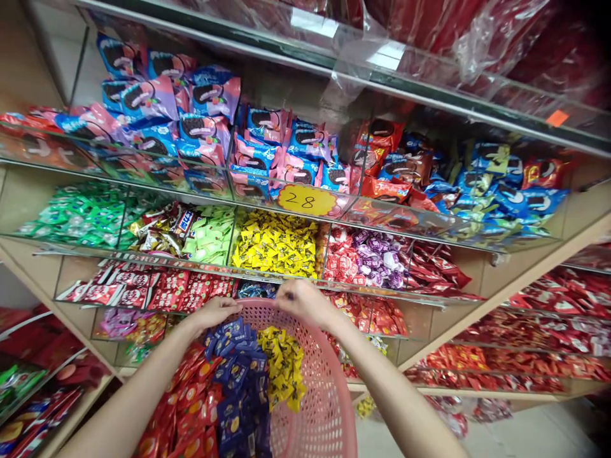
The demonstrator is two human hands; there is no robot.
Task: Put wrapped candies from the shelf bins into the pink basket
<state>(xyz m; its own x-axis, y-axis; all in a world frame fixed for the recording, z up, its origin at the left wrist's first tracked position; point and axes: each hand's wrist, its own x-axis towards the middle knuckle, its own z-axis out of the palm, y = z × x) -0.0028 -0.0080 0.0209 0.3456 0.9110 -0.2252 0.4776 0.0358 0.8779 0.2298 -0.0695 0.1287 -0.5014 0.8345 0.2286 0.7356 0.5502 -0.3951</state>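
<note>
Both hands (217, 313) (301, 301) clamp the far rim of a pink basket (331, 388) holding wrapped sweets (241, 378).

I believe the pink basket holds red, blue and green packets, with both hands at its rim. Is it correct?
Green is wrong: in the head view, the pink basket holds red packets, blue packets and yellow packets. The rest is right.

The pink basket (334, 381) is smooth plastic, its yellow sweets (284, 366) in glossy film; shelf fronts (377, 213) look clear and shiny, the right panel (515, 273) matt wood.
</note>
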